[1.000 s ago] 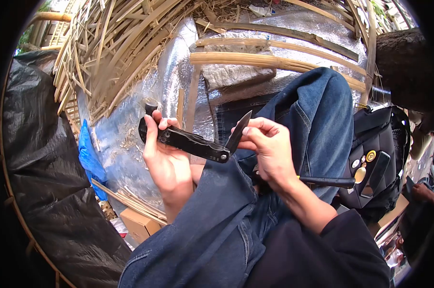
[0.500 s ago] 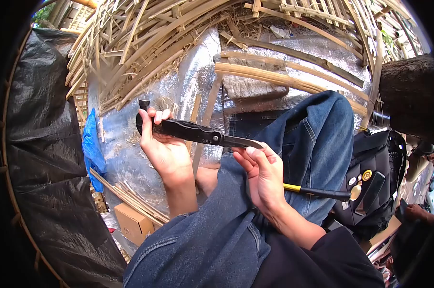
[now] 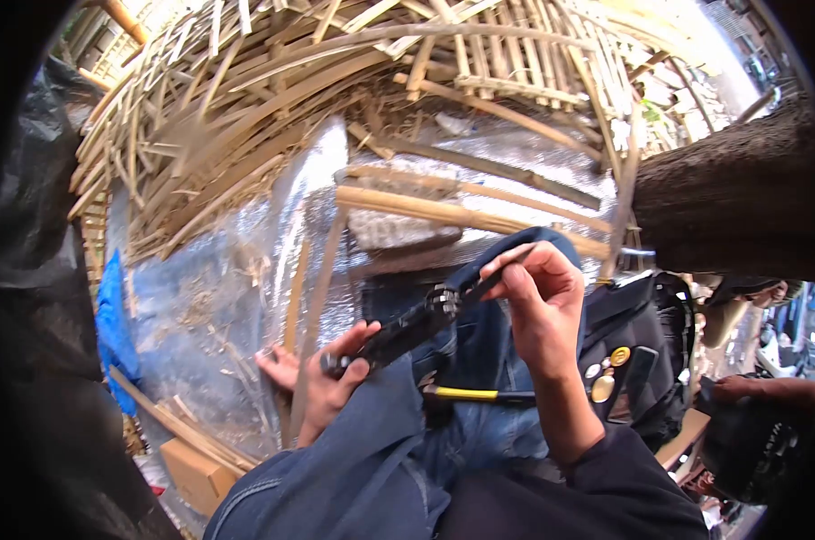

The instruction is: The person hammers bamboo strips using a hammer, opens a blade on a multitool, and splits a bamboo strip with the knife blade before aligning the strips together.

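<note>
A black folding knife (image 3: 407, 328) slants across my lap, its handle toward my left hand and its partly turned-out blade toward my right. My left hand (image 3: 331, 378) is closed around the butt end of the handle. At the upper right, my right hand (image 3: 547, 297) pinches the dark blade near its tip between thumb and fingers. Motion blurs the knife, so the blade's edge does not show clearly. Below it, a tool with a yellow-and-black handle (image 3: 479, 394) lies across my jeans; its head is hidden.
Split bamboo strips (image 3: 245, 153) are piled ahead. A stone block (image 3: 403, 225) sits under bamboo poles (image 3: 443, 209) on silver sheeting. A thick log (image 3: 732, 189) and black backpack (image 3: 606, 346) are right; a cardboard box (image 3: 196, 472) is lower left. Another person's arm (image 3: 768, 389) shows far right.
The knife has tilted, its blade end rising rightward and its handle end dropping. My right hand has moved up and right, my left hand down. The whole view has shifted.
</note>
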The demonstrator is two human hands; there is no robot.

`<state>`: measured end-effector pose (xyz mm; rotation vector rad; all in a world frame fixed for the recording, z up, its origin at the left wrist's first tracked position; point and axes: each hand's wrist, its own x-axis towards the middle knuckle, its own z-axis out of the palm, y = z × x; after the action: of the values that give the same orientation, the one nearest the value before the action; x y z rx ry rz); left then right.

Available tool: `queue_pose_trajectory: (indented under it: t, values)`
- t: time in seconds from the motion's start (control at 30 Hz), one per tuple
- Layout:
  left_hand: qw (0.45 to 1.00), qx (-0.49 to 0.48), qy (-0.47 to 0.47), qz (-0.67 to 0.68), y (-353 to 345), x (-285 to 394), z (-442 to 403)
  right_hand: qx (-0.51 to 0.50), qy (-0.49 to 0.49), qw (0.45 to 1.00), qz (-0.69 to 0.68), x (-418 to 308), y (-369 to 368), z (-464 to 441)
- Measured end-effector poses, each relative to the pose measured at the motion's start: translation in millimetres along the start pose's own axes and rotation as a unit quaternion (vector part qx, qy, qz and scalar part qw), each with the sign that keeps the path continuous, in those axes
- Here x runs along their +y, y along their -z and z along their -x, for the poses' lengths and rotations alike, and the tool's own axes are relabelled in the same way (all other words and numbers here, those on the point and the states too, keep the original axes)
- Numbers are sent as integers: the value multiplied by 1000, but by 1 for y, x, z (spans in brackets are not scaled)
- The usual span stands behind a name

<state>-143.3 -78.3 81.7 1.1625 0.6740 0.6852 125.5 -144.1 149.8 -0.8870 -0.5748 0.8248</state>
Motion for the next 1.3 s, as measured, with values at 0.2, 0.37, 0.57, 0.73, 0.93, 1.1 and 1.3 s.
queue_pose_trajectory:
  t: [0.2,0.37,0.57,0.73,0.93,1.1,1.3]
  values:
    - [934,94,-192,-286,-24,27,-3,23,47,999,3,-22,-7,9]
    - [873,112,-253,-402,-23,37,-3,110,13,994,12,-8,-14,14]
    - [924,43,-117,-362,-8,34,-3,94,-44,995,14,3,-5,15]
    - [959,-46,192,203,-15,10,-6,-32,-43,998,16,45,-19,19]
    - [905,-14,253,341,-29,-4,-18,7,-179,984,-2,85,-58,36]
    - [969,27,122,-212,8,34,-40,92,-239,966,-32,68,-22,-7]
    - [966,136,120,-185,18,-6,-161,72,-224,953,193,26,29,-38]
